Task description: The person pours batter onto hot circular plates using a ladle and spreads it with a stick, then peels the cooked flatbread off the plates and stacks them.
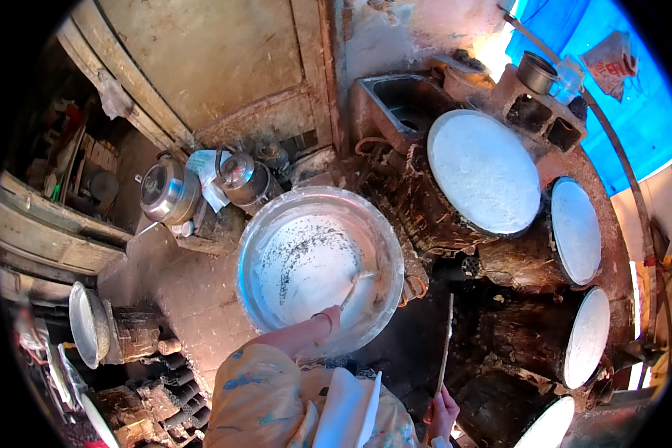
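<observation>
A large round metal basin [248, 246] holds a white liquid [313, 257] with a streak of dark specks across it. Reaching over its near rim, my left hand [330, 321] is closed around a light-coloured utensil [352, 285]. The utensil's far end dips into the liquid at the right, so I cannot tell its exact kind. Low and to the right, my right hand [442, 411] grips the lower end of a thin wooden stick [446, 347]. The stick points upward, away from the basin and beside the dark stoves.
Several drum-like stoves on the right carry round white-topped pans, the largest pan [484, 172] at the back. Two metal pots [170, 190] stand behind the basin on the left. A sink [403, 104] is by the wall. Stacked perforated briquettes [179, 388] lie at the lower left.
</observation>
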Tool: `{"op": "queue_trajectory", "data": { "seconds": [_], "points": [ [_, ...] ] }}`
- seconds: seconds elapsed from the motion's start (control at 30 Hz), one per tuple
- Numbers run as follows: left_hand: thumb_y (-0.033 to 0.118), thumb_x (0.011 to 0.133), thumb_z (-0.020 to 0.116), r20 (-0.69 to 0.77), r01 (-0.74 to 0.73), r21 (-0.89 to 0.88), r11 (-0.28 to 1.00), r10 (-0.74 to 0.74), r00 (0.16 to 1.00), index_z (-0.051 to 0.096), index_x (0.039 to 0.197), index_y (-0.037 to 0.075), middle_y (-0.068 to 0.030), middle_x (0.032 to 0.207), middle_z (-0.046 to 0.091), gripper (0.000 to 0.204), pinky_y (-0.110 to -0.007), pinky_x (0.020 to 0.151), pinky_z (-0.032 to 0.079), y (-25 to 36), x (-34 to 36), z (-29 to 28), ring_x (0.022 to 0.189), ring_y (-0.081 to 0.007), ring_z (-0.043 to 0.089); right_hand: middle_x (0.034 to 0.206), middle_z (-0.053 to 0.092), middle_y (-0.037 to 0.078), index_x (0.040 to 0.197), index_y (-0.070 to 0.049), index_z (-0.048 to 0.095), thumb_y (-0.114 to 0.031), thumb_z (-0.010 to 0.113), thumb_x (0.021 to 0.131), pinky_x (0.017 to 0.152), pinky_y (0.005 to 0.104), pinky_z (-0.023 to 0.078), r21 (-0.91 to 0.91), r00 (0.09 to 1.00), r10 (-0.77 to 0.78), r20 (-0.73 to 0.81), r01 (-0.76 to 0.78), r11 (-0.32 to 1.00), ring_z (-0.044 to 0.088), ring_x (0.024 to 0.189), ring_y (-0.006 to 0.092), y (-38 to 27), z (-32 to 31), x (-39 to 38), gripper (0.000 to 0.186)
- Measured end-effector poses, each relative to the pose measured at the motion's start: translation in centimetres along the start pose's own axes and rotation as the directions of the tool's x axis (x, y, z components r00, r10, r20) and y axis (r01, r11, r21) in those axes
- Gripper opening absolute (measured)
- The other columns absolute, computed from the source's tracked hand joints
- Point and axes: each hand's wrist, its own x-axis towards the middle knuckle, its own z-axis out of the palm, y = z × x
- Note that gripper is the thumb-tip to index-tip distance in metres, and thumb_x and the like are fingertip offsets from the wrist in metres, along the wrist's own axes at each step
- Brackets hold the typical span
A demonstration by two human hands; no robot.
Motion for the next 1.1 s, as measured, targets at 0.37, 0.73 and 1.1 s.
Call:
{"op": "queue_trajectory", "data": {
  "seconds": [0.37,0.73,1.1],
  "points": [
    [0.007,0.091,0.04,0.166,0.749,-0.51,-0.423,0.806,0.569,0.049,0.099,0.008,0.0038,0.053,0.032,0.012,-0.018,0.036,0.03,0.5,-8.7,7.7,0.038,-0.0043,0.031,0.052,0.044,-0.003,0.117,-0.006,0.057,-0.017,0.057,0.086,0.034,0.0201,0.028,-0.469,0.929,0.127,0.349,0.055,0.882,0.035,0.037,0.005,2.5,5.7,6.2,0.033],
    [0.004,0.09,0.043,-0.013,0.183,-0.956,-0.229,0.655,0.756,0.04,0.111,0.013,0.0039,0.054,0.033,0.022,-0.017,0.032,0.025,1.6,-22.1,-2.5,0.037,-0.0027,0.03,0.064,0.053,-0.002,0.116,-0.005,0.058,-0.007,0.057,0.084,0.052,0.0197,0.038,-0.094,0.651,-0.44,0.619,0.618,0.781,0.046,0.056,0.0052,-2.5,6.8,2.6,0.032],
    [0.005,0.089,0.042,-0.007,0.221,-0.927,-0.302,0.605,0.796,0.043,0.114,0.012,0.0046,0.058,0.034,0.026,-0.017,0.034,0.027,-2.6,-22.9,-7.9,0.037,-0.0023,0.031,0.065,0.054,0.01,0.111,-0.012,0.062,-0.008,0.062,0.079,0.053,0.0286,0.043,-0.155,0.475,-0.691,0.544,0.867,0.474,0.054,0.056,0.0184,-7.7,10.8,-0.1,0.032]
  ]
}}
